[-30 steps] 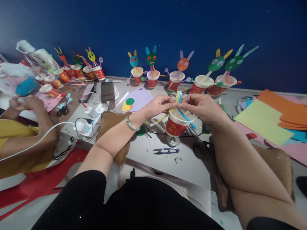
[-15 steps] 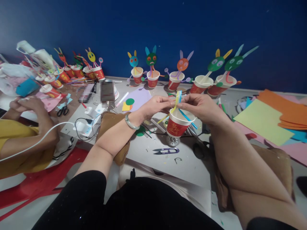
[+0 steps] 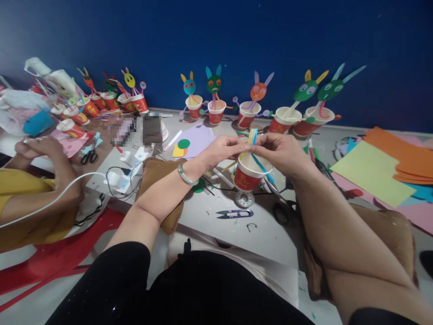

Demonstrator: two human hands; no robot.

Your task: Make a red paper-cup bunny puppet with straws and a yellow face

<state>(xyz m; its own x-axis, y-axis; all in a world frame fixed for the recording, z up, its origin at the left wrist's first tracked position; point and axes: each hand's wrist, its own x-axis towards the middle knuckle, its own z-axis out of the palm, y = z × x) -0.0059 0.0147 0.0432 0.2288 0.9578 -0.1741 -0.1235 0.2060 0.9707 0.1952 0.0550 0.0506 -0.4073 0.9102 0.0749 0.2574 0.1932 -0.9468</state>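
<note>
My left hand [image 3: 223, 150] and my right hand [image 3: 282, 151] meet above a red paper cup [image 3: 248, 177] in the middle of the table. Both pinch a small round paper piece with blue and yellow stripes [image 3: 252, 135] between their fingertips. A blue straw [image 3: 262, 168] and a yellow straw [image 3: 233, 164] stick out of the cup at angles. A grey bangle sits on my left wrist. Small purple snips [image 3: 235, 213] lie on the table just in front of the cup.
A row of red cups with paper bunny figures [image 3: 257, 97] stands along the blue wall. Coloured paper sheets [image 3: 375, 171] lie at right. Another person's hands [image 3: 40, 149] work at left, near scissors [image 3: 88, 156], cables and a charger [image 3: 117, 178]. A brown cushion [image 3: 162, 180] is under my left forearm.
My hands and the cup have shifted very slightly; the pinch on the paper piece stays the same. The person at left has barely moved.
</note>
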